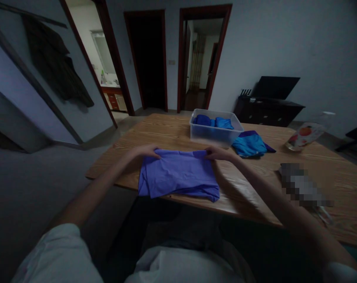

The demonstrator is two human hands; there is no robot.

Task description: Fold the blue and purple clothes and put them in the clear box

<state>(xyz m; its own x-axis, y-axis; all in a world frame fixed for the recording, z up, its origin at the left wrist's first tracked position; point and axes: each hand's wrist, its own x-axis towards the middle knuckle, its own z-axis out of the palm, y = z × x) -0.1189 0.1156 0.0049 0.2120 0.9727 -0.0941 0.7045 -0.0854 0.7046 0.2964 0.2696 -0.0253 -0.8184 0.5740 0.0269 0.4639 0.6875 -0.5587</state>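
Note:
A purple piece of clothing, folded into a wide rectangle, lies at the front edge of the wooden table, its near side reaching the edge. At its far left corner, my left hand has its fingers closed on the cloth. My right hand pinches the far right corner in the same way. Just beyond stands a clear plastic bin with dark blue and bright blue folded cloths in it. Against the bin's right side, a blue and purple garment lies loosely bunched.
The wooden table carries a clear bottle with a fruit label at the right. A blurred-out item lies nearer to me. Beyond are doorways, a dark cabinet with a screen, and a hanging jacket at left.

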